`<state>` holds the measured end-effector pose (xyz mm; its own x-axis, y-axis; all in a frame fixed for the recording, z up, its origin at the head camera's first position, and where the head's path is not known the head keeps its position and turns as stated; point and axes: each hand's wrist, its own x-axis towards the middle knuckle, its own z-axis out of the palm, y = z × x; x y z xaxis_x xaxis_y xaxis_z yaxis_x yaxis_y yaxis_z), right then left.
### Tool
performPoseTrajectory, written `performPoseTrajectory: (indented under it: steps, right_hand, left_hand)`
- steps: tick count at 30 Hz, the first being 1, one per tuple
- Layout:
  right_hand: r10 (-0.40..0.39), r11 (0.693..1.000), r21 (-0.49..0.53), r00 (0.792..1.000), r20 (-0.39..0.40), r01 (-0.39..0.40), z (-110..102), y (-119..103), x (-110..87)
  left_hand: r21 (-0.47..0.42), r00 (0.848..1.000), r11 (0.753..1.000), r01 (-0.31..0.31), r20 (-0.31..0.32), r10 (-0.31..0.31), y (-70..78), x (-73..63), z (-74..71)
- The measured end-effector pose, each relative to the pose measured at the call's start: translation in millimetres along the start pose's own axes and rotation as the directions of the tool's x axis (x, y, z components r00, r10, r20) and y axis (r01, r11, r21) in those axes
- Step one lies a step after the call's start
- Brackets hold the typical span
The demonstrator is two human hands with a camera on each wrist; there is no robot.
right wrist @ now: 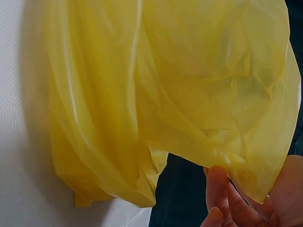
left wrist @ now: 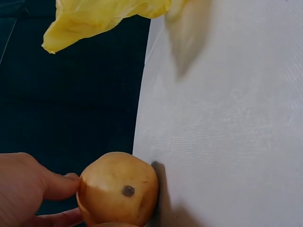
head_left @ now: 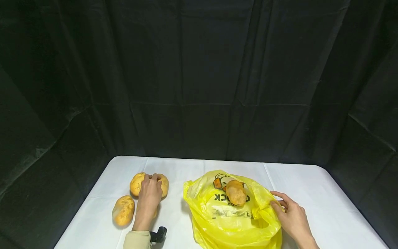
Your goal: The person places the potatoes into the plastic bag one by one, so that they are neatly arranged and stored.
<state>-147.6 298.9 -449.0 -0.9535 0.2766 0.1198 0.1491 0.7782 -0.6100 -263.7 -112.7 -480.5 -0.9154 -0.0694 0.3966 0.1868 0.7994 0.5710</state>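
Having one potato (head_left: pixel 123 210) lower left of the left fingers (head_left: pixel 154 176), another potato (head_left: pixel 135 185) just beside them, gripping a third potato (head_left: pixel 165 186) in them, with a yellow bag (head_left: pixel 203 221) well to their right, a fourth potato (head_left: pixel 236 193) inside, pinching the bag's edge between right fingers (head_left: pixel 278 194).

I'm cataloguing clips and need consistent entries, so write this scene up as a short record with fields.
Surface: white-covered table
Backdrop: black cloth
Bag: yellow plastic bag, mouth open
Visible in bag: one potato
Left of bag: near potato, far-left potato, far-right potato, plus a sliver of another potato beside the wrist
Left hand: touching the far-right potato; firmness of hold unclear
Right hand: pinching the bag's edge
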Motion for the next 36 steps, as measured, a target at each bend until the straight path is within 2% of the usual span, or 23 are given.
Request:
performPoseTrajectory:
  steps: [3, 7, 11, 16, 25, 29, 32, 36]
  right_hand:
    - [-0.004, 1.000, -0.003, 1.000, -0.003, 0.004, 0.3, 0.3, -0.2]
    - [-0.010, 1.000, -0.006, 1.000, -0.010, 0.010, 0.2, -0.1, -1.1]
    - [-0.003, 1.000, -0.002, 1.000, -0.002, 0.003, -1.2, -0.7, -1.6]
    - [0.021, 1.000, 0.003, 1.000, 0.022, -0.021, -2.2, -0.2, -1.3]
    - [0.025, 1.000, 0.005, 1.000, 0.016, -0.025, -1.9, -1.6, 0.0]
    - [0.022, 1.000, 0.001, 1.000, 0.015, -0.022, -2.3, -2.8, 0.9]
    - [0.027, 1.000, -0.001, 1.000, 0.016, -0.027, -2.8, -3.5, 1.2]
    - [0.035, 0.999, 0.001, 0.999, 0.018, -0.035, -3.5, -3.7, 0.6]
  left_hand:
    - [-0.023, 1.000, 1.000, 0.008, -0.006, -0.009, -0.5, 0.7, 1.6]
    - [-0.039, 0.999, 0.998, 0.050, 0.012, -0.050, 0.6, 3.2, 3.0]
    - [-0.040, 0.992, 0.994, 0.103, 0.073, -0.100, 3.1, 5.6, 4.0]
    - [-0.039, 0.975, 0.986, 0.164, 0.157, -0.156, 4.3, 4.5, 6.6]
    - [0.009, 0.953, 0.984, 0.175, 0.249, -0.172, 5.8, 5.9, 5.7]
    - [0.000, 0.943, 0.984, 0.179, 0.284, -0.172, 7.4, 5.6, 4.0]
    - [-0.016, 0.943, 0.984, 0.175, 0.292, -0.163, 8.1, 4.8, 3.8]
    - [-0.037, 0.950, 0.985, 0.171, 0.270, -0.155, 8.3, 4.8, 3.5]
